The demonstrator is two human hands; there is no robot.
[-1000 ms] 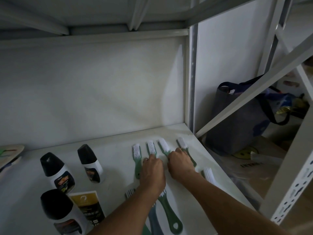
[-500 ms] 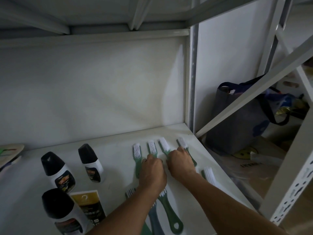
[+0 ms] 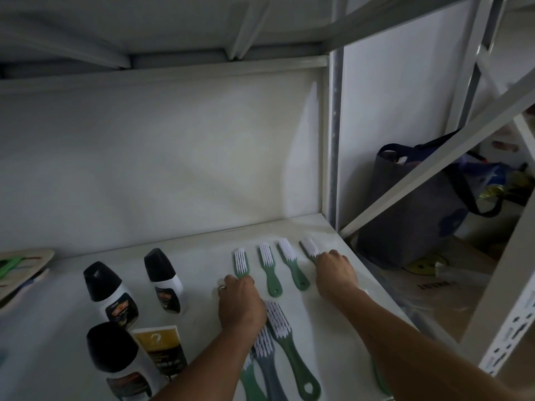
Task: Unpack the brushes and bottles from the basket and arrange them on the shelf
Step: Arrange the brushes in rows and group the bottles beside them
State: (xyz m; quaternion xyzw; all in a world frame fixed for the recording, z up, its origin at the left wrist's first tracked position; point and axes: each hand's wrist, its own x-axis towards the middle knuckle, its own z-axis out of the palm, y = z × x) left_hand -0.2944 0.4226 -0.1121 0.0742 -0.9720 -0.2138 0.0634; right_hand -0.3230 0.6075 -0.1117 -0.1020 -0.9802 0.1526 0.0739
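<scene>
On the white shelf (image 3: 202, 256), four green brushes lie in a row near the back right corner, bristles toward the back wall. The left hand (image 3: 240, 305) rests curled over the handle of the leftmost brush (image 3: 241, 263), while the right hand (image 3: 335, 273) covers the handle of the rightmost brush (image 3: 309, 246); whether either one pinches its handle cannot be told. Three black-capped bottles (image 3: 108, 293) stand toward the left front, and larger brushes (image 3: 285, 340) lie by the front edge.

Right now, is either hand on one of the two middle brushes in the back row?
No: the left hand rests on the leftmost brush and the right hand on the rightmost brush; the middle two lie untouched.
</scene>
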